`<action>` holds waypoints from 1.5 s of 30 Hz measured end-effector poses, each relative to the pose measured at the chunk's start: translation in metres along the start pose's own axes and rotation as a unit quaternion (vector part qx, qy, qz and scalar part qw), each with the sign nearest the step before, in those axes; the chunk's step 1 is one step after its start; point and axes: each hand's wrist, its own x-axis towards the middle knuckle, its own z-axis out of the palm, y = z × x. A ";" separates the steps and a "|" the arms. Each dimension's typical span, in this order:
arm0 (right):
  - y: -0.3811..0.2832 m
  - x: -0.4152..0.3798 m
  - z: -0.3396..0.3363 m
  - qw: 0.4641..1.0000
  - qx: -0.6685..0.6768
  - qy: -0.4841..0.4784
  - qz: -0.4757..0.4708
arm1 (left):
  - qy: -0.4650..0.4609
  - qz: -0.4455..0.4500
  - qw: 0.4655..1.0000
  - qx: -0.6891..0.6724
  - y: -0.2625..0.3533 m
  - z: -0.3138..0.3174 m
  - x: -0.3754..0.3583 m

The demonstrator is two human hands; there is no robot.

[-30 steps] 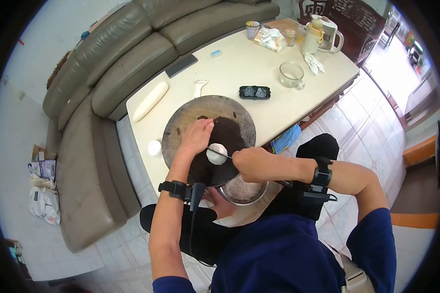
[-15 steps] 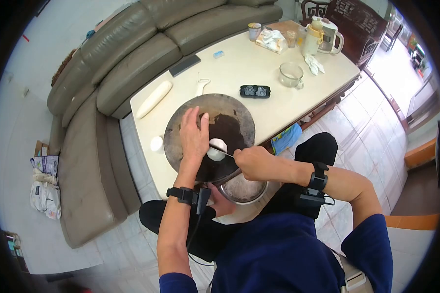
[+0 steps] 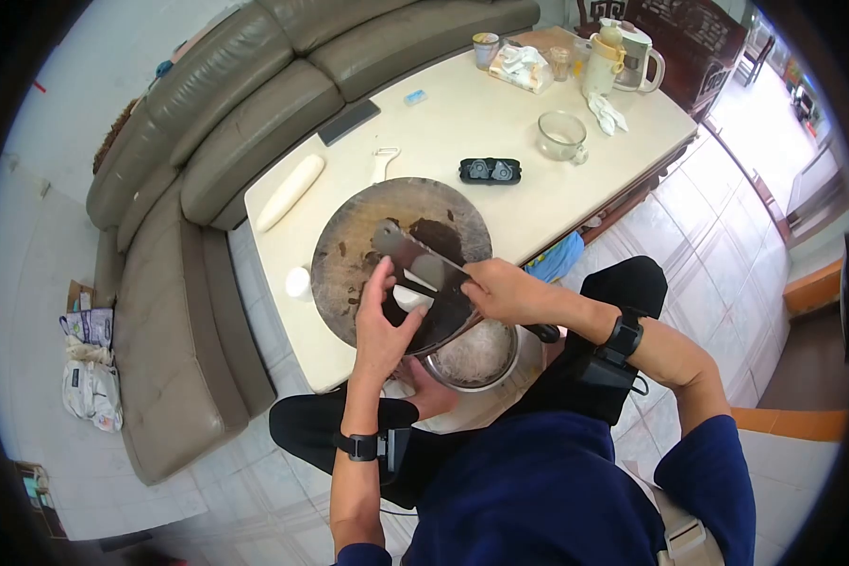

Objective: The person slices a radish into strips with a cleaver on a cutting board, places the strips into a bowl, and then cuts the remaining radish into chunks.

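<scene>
My right hand (image 3: 505,291) grips a cleaver (image 3: 407,251), its broad blade turned to show its face over the round wooden chopping board (image 3: 349,222). White radish (image 3: 410,299) lies just below the blade, with a narrow gap dividing it in two. My left hand (image 3: 383,325) has its thumb and fingers around the nearer piece. Dark wet patches mark the board. Beneath its near edge, a metal bowl (image 3: 511,370) holds pale shreds (image 3: 474,356). A whole peeled white radish (image 3: 291,193) rests on the table, left of the board.
On the table (image 3: 424,132) are a peeler (image 3: 382,162), a black case (image 3: 490,171), a glass cup (image 3: 561,137) and a small white object (image 3: 298,282). A jug (image 3: 640,61) and tissues (image 3: 521,68) stand at the far end. A sofa (image 3: 245,123) borders the left side.
The cleaver has gone from edge-on in the radish to tilted, showing its blade face. My left hand has moved nearer me and closed around a radish piece. The radish now shows a split.
</scene>
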 end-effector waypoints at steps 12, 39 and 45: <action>0.053 0.024 -0.046 0.950 0.294 0.092 0.058 | 0.002 -0.236 0.960 -0.149 -0.002 -0.002 0.003; 0.092 -0.006 -0.035 0.925 0.347 0.124 0.097 | -0.050 -0.014 0.959 0.280 0.022 0.057 0.042; 0.088 -0.008 -0.038 0.922 0.352 0.129 0.095 | -0.040 -0.086 0.985 0.145 0.022 0.063 0.042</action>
